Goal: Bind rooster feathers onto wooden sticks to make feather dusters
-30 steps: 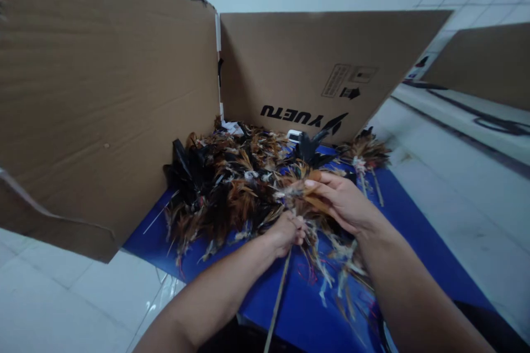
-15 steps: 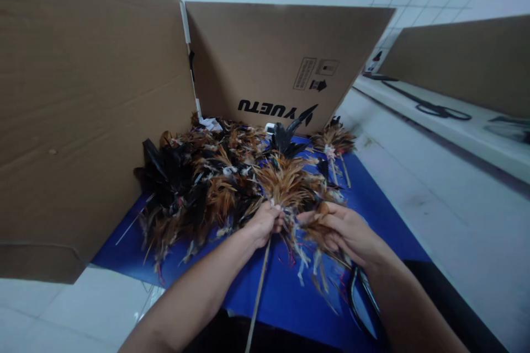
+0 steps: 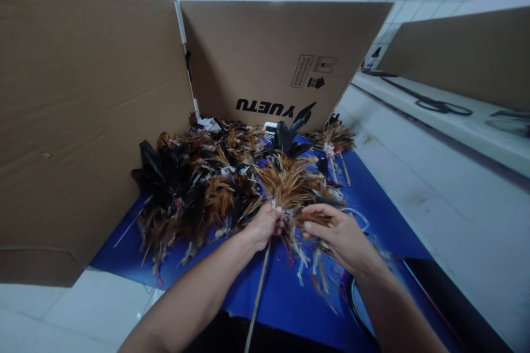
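My left hand point(image 3: 265, 226) is closed around the neck of a feather duster. Its thin wooden stick point(image 3: 258, 298) runs down toward me, and its brown feathers point(image 3: 285, 182) fan out beyond the fist. Just right of that neck, my right hand point(image 3: 337, 231) pinches a small bunch of brown feathers point(image 3: 312, 223), its tips close to the duster's base. Loose feathers and pinkish thread ends point(image 3: 290, 256) lie beneath both hands on the blue table surface point(image 3: 298, 309). Part of a black-handled tool point(image 3: 355, 303) shows under my right wrist.
A large pile of brown and black feathers point(image 3: 223, 193) spreads over the left. Another feather bundle on sticks point(image 3: 333, 138) lies at the back right. Cardboard walls point(image 3: 248, 55) stand behind and left. Scissors point(image 3: 443, 106) rest on a white ledge point(image 3: 488, 135) at right.
My right hand, with the feather bunch, has shifted slightly left toward the duster's neck, and its fingers have straightened somewhat. My left hand stays in place. The view has shifted slightly.
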Demonstrator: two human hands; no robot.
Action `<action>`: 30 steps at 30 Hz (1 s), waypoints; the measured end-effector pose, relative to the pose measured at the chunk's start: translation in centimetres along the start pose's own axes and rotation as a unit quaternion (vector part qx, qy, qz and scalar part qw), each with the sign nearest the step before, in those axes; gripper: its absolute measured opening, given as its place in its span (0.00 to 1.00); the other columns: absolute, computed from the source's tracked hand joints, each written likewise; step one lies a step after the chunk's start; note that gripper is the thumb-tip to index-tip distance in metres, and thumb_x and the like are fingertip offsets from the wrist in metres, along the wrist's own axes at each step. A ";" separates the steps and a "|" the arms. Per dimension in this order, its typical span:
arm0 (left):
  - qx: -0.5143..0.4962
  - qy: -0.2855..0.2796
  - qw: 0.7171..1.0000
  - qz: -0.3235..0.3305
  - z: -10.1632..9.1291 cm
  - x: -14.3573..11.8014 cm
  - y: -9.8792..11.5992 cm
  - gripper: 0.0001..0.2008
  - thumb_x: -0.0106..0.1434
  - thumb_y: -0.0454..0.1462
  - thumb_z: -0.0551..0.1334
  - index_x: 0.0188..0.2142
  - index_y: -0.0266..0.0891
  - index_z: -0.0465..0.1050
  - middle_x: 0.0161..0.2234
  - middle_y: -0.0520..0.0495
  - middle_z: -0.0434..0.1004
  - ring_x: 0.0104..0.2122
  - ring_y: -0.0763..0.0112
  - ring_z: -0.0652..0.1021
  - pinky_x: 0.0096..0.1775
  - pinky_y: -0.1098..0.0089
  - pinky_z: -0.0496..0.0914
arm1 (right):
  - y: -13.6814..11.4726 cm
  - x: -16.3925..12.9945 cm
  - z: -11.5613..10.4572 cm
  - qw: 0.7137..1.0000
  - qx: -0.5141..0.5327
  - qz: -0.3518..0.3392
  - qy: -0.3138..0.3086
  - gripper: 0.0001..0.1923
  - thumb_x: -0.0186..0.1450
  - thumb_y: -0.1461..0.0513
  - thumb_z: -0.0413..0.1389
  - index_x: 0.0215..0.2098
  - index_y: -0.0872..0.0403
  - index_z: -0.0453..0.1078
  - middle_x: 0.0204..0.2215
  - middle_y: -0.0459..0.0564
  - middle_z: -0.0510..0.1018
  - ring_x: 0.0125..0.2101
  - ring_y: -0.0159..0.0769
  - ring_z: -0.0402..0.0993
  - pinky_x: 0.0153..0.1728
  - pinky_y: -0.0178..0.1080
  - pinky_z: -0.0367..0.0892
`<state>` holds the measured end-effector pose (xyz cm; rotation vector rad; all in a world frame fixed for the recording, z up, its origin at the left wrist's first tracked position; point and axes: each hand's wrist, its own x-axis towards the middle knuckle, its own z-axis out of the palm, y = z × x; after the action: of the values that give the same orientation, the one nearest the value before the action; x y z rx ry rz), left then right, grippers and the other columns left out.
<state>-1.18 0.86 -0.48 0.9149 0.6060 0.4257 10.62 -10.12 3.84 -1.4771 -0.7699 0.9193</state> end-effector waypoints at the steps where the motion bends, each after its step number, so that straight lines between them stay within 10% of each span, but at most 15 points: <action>1: 0.003 0.004 1.000 -0.002 0.0 -0.1 0.0 0.14 0.53 0.44 0.62 0.29 0.37 0.60 0.21 0.57 0.60 0.17 0.84 0.59 0.19 0.79 0.50 | -0.1 0.3 0.3 1.000 -0.014 -0.014 0.016 0.18 0.47 0.58 0.67 0.35 0.54 0.71 0.28 0.48 0.78 0.25 0.35 0.74 0.29 0.38 0.71; 17: 0.043 0.011 0.998 0.034 0.8 -0.6 -0.2 0.14 0.56 0.45 0.61 0.35 0.39 0.59 0.22 0.57 0.59 0.17 0.82 0.58 0.19 0.77 0.51 | -1.9 5.5 4.9 0.968 -0.215 -0.107 0.070 0.09 0.52 0.58 0.60 0.31 0.52 0.69 0.22 0.45 0.77 0.20 0.38 0.76 0.19 0.35 0.69; 30: 0.024 -0.002 0.999 0.039 0.9 -0.7 -0.2 0.18 0.52 0.46 0.63 0.34 0.39 0.57 0.18 0.60 0.56 0.16 0.81 0.57 0.20 0.76 0.49 | -1.2 4.9 5.7 0.863 -0.405 -0.275 0.123 0.05 0.57 0.64 0.54 0.31 0.53 0.70 0.29 0.48 0.78 0.29 0.37 0.75 0.34 0.38 0.66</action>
<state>-1.15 -0.22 0.01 0.9882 0.5796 0.4803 7.99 -3.03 4.41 -1.8737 -1.3864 -0.0787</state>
